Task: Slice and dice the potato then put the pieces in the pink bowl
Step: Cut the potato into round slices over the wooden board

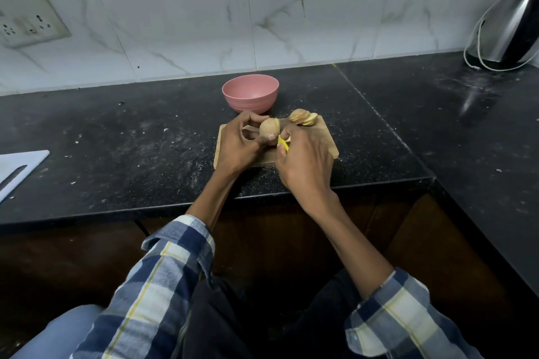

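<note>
Your left hand [242,140] grips the potato [269,131] on the cutting board [323,137]; your right hand [303,160] holds the yellow knife [283,144] against it. Several slices [303,118] lie cut, but dicing remains and the pink bowl [250,93] holds nothing.

Your picture is dim and rather soft, with light falling from above onto the pale tiled wall [291,23], which is the brightest area, while the cupboard fronts [277,242] under the desk [116,140] sink into near black. You get a dull sheen on the kettle [513,26] and its smeared reflection on the dark desk. Wide-angle distortion bends the desk edge and tile lines toward the borders.
</note>
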